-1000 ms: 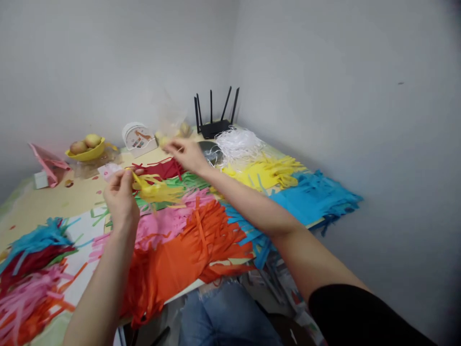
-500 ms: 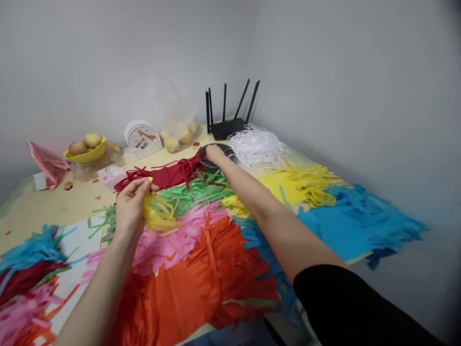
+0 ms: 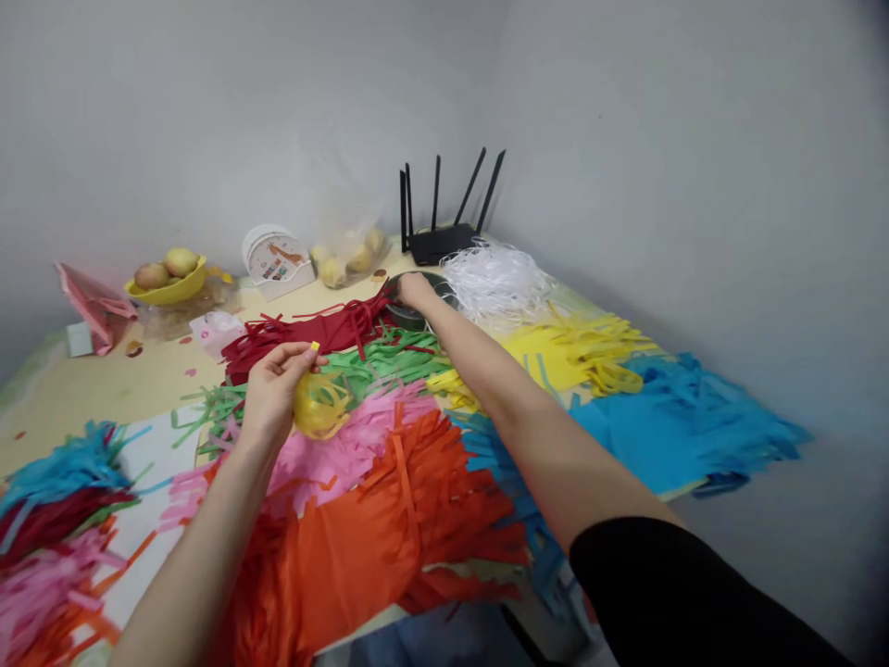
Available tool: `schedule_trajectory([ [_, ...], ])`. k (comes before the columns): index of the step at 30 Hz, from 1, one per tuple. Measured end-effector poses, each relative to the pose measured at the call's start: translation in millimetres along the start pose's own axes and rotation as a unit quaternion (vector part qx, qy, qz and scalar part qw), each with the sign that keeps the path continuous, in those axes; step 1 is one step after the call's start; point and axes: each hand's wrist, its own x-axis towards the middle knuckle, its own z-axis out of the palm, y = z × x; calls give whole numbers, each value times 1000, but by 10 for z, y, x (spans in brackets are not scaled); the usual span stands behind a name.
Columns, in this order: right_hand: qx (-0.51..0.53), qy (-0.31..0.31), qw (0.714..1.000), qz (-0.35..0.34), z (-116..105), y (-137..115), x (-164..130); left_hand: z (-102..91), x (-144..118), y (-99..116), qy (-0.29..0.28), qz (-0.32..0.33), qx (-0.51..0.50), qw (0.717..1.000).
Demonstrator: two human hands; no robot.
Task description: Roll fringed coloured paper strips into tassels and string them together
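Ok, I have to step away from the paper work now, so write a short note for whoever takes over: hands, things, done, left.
Left hand: pinching a curled yellow paper strip bundle above the pink strips.
Right hand: stretched far out, resting on a dark round object beside the white strips; grip not visible.
Done: fringed sheets lie sorted by colour across the table.
Left: the yellow bundle is not set down yet.
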Motion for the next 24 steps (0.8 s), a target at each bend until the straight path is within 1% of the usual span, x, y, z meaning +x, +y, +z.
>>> schedule_trajectory([
  [3, 27, 30, 999, 15, -214, 70, -161, -66, -28, 6, 1, 0, 37, 999],
  [5, 54, 53, 997, -3, -370, 43, -345, -97, -44, 14, 6, 29, 68, 997],
  [7, 86, 66, 993, -44, -496, -93, -616, -100, -74, 25, 12, 76, 102, 992],
  [9, 147, 64, 981, -110, -573, -323, -967, -71, -136, 39, 13, 130, 140, 981],
  [11, 268, 41, 941, -204, -605, -594, -1354, -21, -238, 57, 8, 174, 177, 969],
  [12, 314, 26, 919, -236, -611, -723, -1538, 3, -301, 68, 7, 191, 192, 963],
  [13, 348, 10, 901, -260, -613, -840, -1702, 23, -368, 80, 8, 205, 203, 958],
  [15, 384, -15, 880, -280, -612, -1025, -1953, 39, -504, 106, 14, 222, 221, 950],
  [17, 401, -33, 871, -281, -611, -1140, -2097, 19, -623, 130, 25, 229, 238, 944],
  [21, 436, -61, 856, -270, -628, -1247, -2214, -93, -780, 162, 27, 236, 275, 931],
  [24, 486, -91, 829, -260, -659, -1315, -2281, -187, -859, 185, 25, 263, 313, 912],
])
